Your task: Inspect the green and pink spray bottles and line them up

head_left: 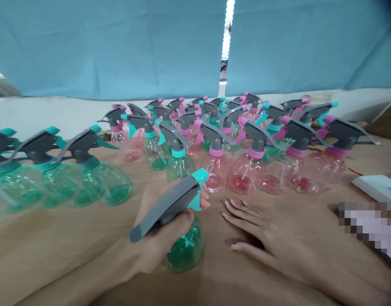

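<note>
My left hand (157, 242) is closed around the neck of a green spray bottle (186, 250), just below its grey trigger head with a turquoise nozzle. The bottle is tilted slightly, and my fingers cover its collar. To the right of it my right hand (262, 233) lies low over the table with fingers stretched out, holding nothing. Beyond the hands stand a clear green spray bottle (180, 163) with a turquoise collar and a pink spray bottle (214, 170) with a pink collar.
Several green spray bottles (106, 182) line the left side of the wooden table (240, 284). Many pink and green ones crowd the back. A white box (378, 187) and a blurred-out flat object (370, 229) lie at the right. A blue curtain (119, 46) hangs behind.
</note>
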Demonstrator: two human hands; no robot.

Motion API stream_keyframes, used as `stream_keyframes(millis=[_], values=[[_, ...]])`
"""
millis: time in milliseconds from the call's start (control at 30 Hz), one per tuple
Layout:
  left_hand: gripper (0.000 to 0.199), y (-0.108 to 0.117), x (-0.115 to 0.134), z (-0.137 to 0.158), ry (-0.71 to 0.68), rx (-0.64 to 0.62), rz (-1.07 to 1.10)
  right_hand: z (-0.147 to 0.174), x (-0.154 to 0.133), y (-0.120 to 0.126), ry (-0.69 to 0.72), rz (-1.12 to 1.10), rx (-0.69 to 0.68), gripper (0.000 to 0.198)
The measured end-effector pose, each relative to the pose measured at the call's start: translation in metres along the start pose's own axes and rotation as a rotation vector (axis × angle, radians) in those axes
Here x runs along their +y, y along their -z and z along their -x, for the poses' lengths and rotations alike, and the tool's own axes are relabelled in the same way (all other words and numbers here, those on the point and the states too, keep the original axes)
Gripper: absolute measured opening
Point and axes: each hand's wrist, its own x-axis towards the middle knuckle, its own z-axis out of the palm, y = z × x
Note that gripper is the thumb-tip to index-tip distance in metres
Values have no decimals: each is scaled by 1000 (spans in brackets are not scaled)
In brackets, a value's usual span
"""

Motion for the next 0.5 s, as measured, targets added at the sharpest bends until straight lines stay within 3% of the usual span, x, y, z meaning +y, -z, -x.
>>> stream_keyframes(millis=[100,233,367,500], values=[[25,1,-4,1,-26,-7,-8,-1,-1,1,-5,20,-17,59],[12,0,-11,3,73,77,-42,-1,-1,2,-6,34,-25,60],[16,-4,-12,2,133,104,-49,0,0,2,0,36,-25,60],[15,-7,-8,-1,96,122,-41,0,0,1,5,17,-6,59]])
